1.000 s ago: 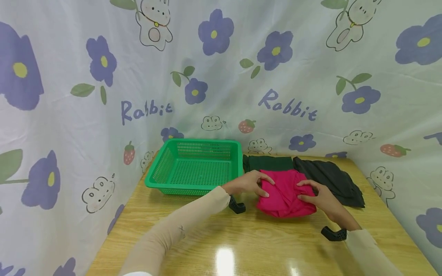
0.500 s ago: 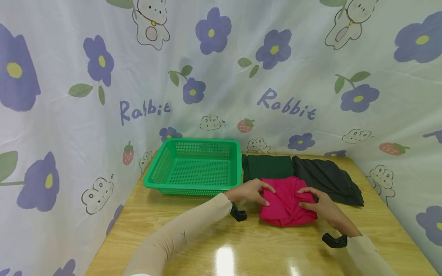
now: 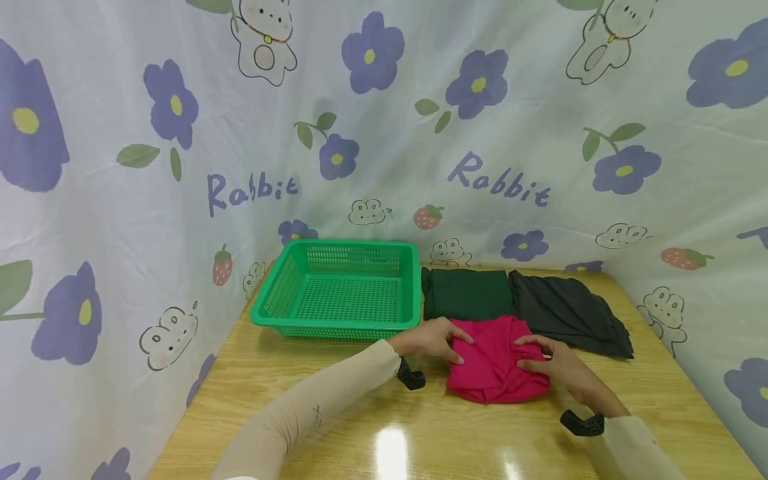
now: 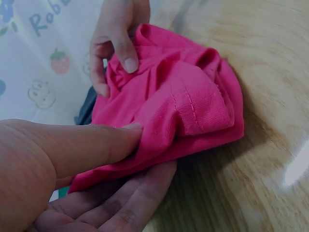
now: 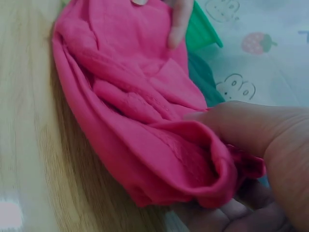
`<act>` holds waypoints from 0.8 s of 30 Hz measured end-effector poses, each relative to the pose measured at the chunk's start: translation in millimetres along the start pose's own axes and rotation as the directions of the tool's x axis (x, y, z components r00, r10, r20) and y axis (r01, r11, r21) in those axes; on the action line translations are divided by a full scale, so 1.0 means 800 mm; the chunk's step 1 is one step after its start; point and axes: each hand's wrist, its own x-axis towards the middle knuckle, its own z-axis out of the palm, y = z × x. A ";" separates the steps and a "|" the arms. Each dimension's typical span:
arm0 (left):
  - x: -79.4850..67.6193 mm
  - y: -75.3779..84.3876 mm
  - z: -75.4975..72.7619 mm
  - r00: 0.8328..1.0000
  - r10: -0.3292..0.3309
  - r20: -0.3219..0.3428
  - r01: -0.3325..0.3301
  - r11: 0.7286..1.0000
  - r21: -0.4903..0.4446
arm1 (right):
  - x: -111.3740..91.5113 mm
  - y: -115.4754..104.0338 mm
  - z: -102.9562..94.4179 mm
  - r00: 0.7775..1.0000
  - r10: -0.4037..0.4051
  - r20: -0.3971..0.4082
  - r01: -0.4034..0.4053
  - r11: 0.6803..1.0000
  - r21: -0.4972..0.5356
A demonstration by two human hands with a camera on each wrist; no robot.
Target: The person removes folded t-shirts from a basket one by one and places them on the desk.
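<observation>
A folded pink garment (image 3: 495, 367) with stitched hems lies bunched between both hands, right of the middle of the table. My left hand (image 3: 433, 339) grips its left side; in the left wrist view the thumb lies on top of the cloth (image 4: 169, 106) and the fingers go underneath. On the opposite side my right hand (image 3: 561, 367) pinches the garment's edge, thumb above and fingers below, as the right wrist view shows. Loose folds and a rolled edge (image 5: 212, 164) stand up near the right thumb.
Behind the pink garment lie a folded dark green cloth (image 3: 471, 293) and a dark grey cloth (image 3: 567, 313). A green perforated basket (image 3: 336, 325) stands to their left on the wooden table (image 3: 336, 427). A printed curtain (image 3: 384, 147) hangs behind.
Both hands have drawn the pink garment toward the front of the table. More of the dark green cloth behind it now shows. The basket has stayed in place.
</observation>
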 end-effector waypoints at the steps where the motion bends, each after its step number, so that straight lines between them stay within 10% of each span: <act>1: 0.000 -0.001 0.000 1.000 -0.001 0.005 0.001 1.000 -0.002 | 0.000 0.001 -0.001 1.000 0.002 0.006 -0.002 1.000 -0.015; 13: 0.000 -0.009 0.002 0.999 -0.026 -0.034 0.032 0.979 0.199 | 0.004 0.007 -0.008 0.998 -0.004 0.066 0.014 0.989 -0.150; 19: -0.007 0.007 0.005 0.998 0.047 -0.045 -0.016 0.852 0.523 | 0.004 0.001 -0.029 0.991 -0.070 0.116 0.091 0.978 -0.186; 24: -0.009 0.023 -0.004 0.972 0.231 -0.047 -0.151 0.762 0.630 | -0.001 -0.013 -0.048 0.993 -0.117 0.022 0.119 0.980 -0.160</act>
